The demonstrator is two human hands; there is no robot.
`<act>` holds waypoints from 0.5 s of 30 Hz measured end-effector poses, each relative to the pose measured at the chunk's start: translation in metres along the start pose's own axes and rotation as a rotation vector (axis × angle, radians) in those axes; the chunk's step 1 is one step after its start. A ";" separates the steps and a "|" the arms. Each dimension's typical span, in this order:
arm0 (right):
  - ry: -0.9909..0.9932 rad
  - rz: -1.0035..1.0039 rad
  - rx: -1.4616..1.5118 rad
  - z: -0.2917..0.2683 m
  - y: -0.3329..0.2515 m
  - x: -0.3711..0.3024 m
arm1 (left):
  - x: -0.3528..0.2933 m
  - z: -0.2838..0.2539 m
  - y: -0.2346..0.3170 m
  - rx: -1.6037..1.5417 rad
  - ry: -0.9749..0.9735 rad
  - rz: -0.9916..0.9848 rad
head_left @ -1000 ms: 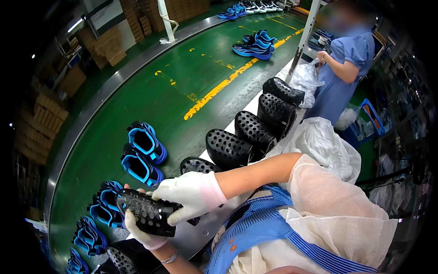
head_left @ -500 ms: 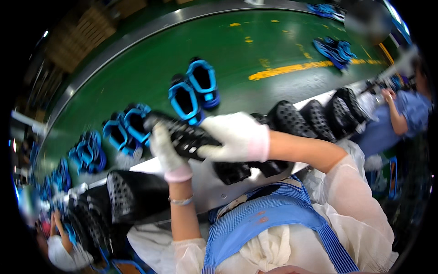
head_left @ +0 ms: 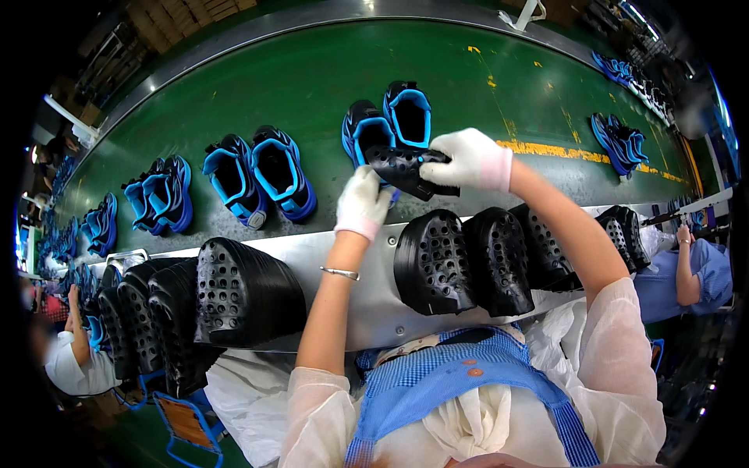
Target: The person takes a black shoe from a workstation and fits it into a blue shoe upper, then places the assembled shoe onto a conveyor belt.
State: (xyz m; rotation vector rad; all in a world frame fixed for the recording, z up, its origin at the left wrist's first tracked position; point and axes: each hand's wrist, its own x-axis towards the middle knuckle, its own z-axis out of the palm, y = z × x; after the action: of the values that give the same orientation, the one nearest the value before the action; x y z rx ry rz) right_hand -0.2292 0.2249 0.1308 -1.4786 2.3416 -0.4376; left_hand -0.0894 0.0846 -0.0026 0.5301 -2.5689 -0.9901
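Note:
Both my hands wear white gloves with pink cuffs. A black perforated plastic shoe insert is stretched between them, low over the near side of a pair of black and blue sneakers. My left hand grips its left end, and my right hand pinches the other end with thumb and fingers. Behind the insert are the left sneaker, partly covered by it, and the right sneaker, whose opening faces me. Both stand on the green conveyor belt.
Nested stacks of black inserts line the metal ledge: a left stack and a right stack. More sneakers stand along the belt to the left, another pair at right. Co-workers sit at both sides; a chair is at lower left.
My hands have carried the insert forward, from above the ledge to the near side of the sneakers. The insert has turned in my grip, and my view has shifted.

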 end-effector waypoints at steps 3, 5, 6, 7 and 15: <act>-0.172 -0.011 -0.160 -0.012 0.013 0.037 | 0.000 0.015 0.022 -0.100 0.099 0.106; -0.208 0.010 -0.248 -0.011 0.009 0.058 | 0.000 0.020 0.022 -0.085 0.049 0.034; -0.210 0.010 -0.293 -0.007 0.007 0.066 | 0.002 0.021 0.022 -0.092 0.039 0.038; -0.212 0.014 -0.311 -0.005 -0.005 0.071 | 0.002 0.021 0.019 -0.078 0.042 0.030; -0.257 0.064 -0.392 0.016 -0.020 0.091 | 0.018 0.016 0.018 0.149 -0.252 -0.137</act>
State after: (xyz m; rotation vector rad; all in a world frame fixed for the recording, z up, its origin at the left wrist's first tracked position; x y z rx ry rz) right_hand -0.2429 0.1334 0.1142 -1.5087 2.3417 0.2323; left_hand -0.1162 0.0977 0.0017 0.6669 -2.8804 -0.9685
